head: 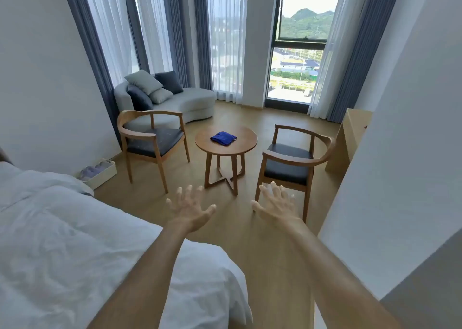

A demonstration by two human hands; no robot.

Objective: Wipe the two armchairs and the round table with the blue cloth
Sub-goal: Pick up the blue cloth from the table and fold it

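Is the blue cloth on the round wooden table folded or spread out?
Folded: the blue cloth lies as a compact bundle on the round wooden table.

text: none legible | labels: none | brands: none | numbers: none | signs: none

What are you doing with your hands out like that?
Nothing is being wiped yet. The left hand and right hand are stretched out, open and empty. The blue cloth lies folded on the round table, which stands between the two armchairs.
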